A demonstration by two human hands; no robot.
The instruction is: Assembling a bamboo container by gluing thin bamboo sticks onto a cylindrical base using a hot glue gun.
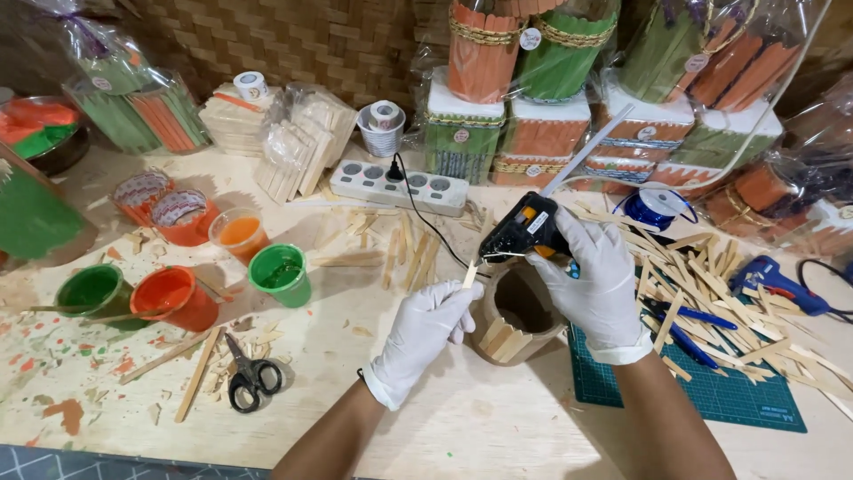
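Both my hands wear white gloves. My right hand (593, 277) grips a black hot glue gun (518, 230) with a clear glue stick poking out its back; the nozzle points down-left at a thin wooden ice-cream stick (470, 275). My left hand (429, 324) pinches that stick upright by its lower end. Just below the gun sits a round brown container (518, 313) partly clad in wooden sticks, between my two hands.
Open cups of green and orange paint (278, 273) stand at left, black scissors (250, 379) near the front. A white power strip (398, 186) lies behind. Loose sticks cover a green cutting mat (729, 391) at right, beside a blue cutter. Wrapped stick-clad pots line the back.
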